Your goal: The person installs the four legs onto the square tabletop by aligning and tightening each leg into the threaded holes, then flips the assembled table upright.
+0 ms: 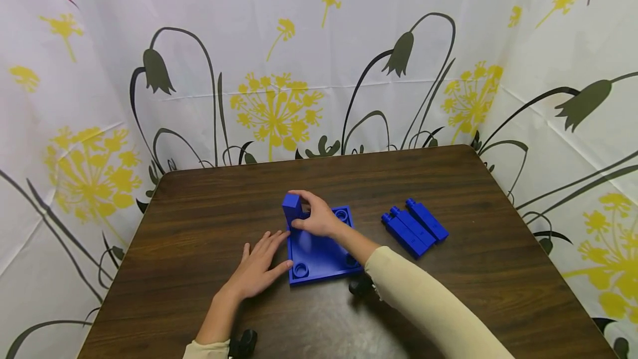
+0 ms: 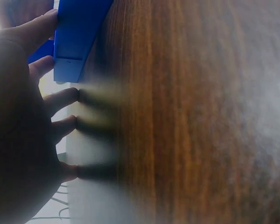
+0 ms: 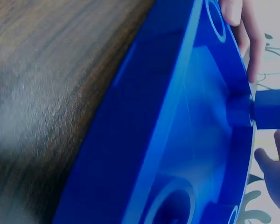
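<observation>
A dark wood-grained table takes up the lower part of the scene, its surface somewhat glossy. At its near side, two cream sleeves reach in, and a small black device sits at the left wrist, with a similar one under the right forearm.

A little farther in, the left hand lies low with its fingers spread and relaxed, gripping nothing. Its thumb touches the left side of a square blue base close to the near left corner, and its forefinger reaches that same side farther back. The base lies flat near the middle of the table, hollow side up within a raised rim. A round socket shows in the near left corner; the near right one is partly hidden by the right arm.

The right hand crosses over the base and pinches a blue leg between thumb and fingers. The leg stands upright at the far left corner, narrow end down; how deep it sits cannot be told. The two hands are near each other but apart.

Well to the right, three loose blue legs lie side by side, knobbed ends pointing far left.

Beyond the table's far edge hangs a white cloth printed with yellow, red and grey-green flowers.
</observation>
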The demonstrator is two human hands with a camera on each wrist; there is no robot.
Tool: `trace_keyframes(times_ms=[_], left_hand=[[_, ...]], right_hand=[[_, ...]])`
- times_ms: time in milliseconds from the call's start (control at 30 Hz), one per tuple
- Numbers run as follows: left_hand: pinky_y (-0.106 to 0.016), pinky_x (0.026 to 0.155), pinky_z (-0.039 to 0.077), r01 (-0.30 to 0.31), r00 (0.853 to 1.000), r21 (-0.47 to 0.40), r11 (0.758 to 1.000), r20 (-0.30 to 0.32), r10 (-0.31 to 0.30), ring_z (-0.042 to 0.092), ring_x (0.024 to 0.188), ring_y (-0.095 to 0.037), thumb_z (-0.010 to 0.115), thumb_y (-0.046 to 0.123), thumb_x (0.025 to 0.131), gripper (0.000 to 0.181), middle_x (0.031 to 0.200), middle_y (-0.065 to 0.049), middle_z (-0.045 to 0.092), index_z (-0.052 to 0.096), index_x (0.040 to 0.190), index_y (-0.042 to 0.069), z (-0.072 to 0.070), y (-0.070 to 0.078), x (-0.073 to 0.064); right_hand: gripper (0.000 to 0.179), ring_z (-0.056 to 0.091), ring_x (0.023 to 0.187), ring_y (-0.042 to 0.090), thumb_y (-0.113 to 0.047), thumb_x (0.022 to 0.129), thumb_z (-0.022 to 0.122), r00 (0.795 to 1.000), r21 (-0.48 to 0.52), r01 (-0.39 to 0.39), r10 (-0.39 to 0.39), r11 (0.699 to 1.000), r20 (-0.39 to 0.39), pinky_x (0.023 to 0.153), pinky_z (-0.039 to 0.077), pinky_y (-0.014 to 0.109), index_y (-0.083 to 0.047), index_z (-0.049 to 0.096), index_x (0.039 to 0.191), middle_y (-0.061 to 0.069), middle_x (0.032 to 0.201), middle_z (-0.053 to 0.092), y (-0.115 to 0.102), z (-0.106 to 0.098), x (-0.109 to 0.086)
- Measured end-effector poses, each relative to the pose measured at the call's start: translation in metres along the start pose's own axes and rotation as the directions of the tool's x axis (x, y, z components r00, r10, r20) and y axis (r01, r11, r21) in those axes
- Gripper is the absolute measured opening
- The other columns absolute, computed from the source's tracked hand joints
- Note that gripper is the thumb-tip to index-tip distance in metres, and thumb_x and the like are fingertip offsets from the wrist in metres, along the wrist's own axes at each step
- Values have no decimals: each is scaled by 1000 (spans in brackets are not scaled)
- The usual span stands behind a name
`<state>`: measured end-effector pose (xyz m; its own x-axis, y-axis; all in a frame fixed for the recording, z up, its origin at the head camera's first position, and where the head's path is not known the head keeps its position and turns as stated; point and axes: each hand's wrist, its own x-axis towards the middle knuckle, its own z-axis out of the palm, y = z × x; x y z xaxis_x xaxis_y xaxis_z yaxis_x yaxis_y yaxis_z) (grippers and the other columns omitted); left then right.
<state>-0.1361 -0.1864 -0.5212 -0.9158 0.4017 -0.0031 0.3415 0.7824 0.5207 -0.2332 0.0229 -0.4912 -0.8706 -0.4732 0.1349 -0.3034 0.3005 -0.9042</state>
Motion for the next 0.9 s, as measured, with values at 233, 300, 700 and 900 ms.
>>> trace_keyframes(times_ms=[233, 300, 700, 900], left_hand=[[-77, 102, 3, 1, 1000, -2, 1000, -6, -1, 18, 146, -40, 56, 51, 96, 69, 157, -12, 31, 31, 155, 25, 1, 1, 0], [-77, 102, 3, 2, 1000, -3, 1000, -3, -2, 18, 146, -40, 56, 51, 96, 69, 158, -12, 31, 31, 155, 25, 1, 1, 0], [-76, 103, 3, 8, 1000, -12, 1000, 1, -8, 17, 146, -39, 56, 51, 96, 69, 158, -12, 30, 31, 155, 26, 1, 1, 1], [-76, 103, 2, 11, 1000, -11, 1000, -2, -11, 17, 146, -39, 56, 52, 96, 69, 158, -12, 31, 32, 155, 26, 1, 1, 1]], right_hand=[[80, 41, 137, 32, 9, 86, 64, 987, 116, 28, -46, 993, 153, 109, 34, 47, -13, 30, 154, 19, 148, 43, 5, -8, 3], [77, 38, 138, 35, 11, 86, 62, 982, 144, 37, -63, 989, 176, 109, 32, 50, -8, 30, 154, 22, 148, 41, 5, -9, 3], [64, 50, 129, 30, 10, 87, 64, 989, 135, 17, -37, 991, 146, 104, 42, 44, -1, 43, 146, 19, 137, 54, 4, -9, 4], [60, 52, 125, 34, 7, 87, 67, 992, 114, 41, -54, 993, 117, 102, 43, 46, 4, 45, 143, 22, 133, 56, 6, -8, 5]])
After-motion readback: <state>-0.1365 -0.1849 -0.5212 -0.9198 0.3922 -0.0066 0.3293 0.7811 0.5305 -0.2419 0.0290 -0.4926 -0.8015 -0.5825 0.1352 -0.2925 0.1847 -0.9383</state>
